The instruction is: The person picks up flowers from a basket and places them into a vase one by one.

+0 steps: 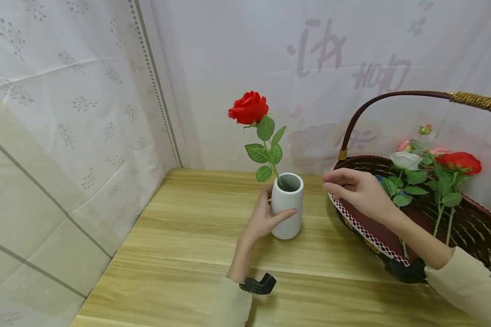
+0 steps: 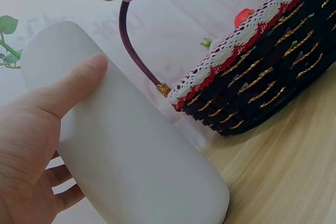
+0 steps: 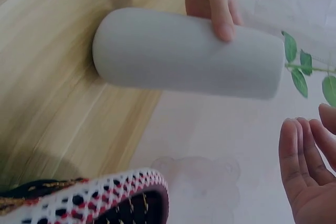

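Observation:
A white vase (image 1: 287,213) stands upright on the wooden table, with one red rose (image 1: 249,108) leaning left out of its mouth. My left hand (image 1: 263,219) grips the vase from its left side, thumb across the front; in the left wrist view the other fingers pass behind the vase (image 2: 126,129). Over the near left rim of the basket, my right hand (image 1: 362,193) hovers with nothing in it, its fingers loosely bent toward the vase. The right wrist view shows that hand (image 3: 310,166) apart from the vase, near the rose's leaves (image 3: 299,72).
A dark woven basket (image 1: 364,236) with lace trim and a tall arched handle (image 1: 397,94) stands on the right. Inside lie a white rose (image 1: 406,161), a red rose (image 1: 460,162) and pink blooms. Patterned curtains (image 1: 237,45) hang behind and left of the table (image 1: 167,254).

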The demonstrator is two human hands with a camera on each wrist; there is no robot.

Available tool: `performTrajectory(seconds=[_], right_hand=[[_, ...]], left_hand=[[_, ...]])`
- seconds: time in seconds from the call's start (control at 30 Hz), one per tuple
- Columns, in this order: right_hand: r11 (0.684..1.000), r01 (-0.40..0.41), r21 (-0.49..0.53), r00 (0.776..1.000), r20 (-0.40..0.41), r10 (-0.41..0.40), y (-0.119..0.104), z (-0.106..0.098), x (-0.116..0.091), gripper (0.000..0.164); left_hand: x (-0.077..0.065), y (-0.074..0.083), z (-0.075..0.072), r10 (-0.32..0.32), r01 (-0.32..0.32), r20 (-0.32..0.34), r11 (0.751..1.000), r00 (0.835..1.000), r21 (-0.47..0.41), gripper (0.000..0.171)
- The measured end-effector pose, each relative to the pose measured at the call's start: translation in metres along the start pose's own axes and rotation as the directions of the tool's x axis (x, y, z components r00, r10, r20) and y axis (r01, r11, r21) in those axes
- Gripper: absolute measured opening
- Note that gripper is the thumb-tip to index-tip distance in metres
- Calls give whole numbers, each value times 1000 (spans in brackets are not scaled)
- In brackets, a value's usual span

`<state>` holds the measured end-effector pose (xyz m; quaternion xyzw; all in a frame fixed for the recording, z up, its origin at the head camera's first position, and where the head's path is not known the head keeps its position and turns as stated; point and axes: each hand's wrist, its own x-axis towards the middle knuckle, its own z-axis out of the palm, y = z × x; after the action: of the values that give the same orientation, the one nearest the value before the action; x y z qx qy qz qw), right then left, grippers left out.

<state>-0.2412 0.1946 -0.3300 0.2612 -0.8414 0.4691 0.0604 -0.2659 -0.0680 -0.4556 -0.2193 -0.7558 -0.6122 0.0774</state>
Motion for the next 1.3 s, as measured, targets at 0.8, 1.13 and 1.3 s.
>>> performTrajectory(seconds=[0.8, 1.13, 1.3], right_hand=[[981, -137, -136, 978, -177, 112, 13, -68, -25, 25], [953, -260, -156, 956, -181, 231, 31, -85, -29, 34], [938, -315, -144, 937, -201, 284, 40, -95, -32, 39]], left_hand=[[-2, 0, 0, -24, 24, 16, 1000, 1000, 12, 81], [-2, -1, 0, -37, 37, 14, 999, 999, 12, 82], [-2, 0, 0, -41, 41, 19, 999, 999, 0, 81]])
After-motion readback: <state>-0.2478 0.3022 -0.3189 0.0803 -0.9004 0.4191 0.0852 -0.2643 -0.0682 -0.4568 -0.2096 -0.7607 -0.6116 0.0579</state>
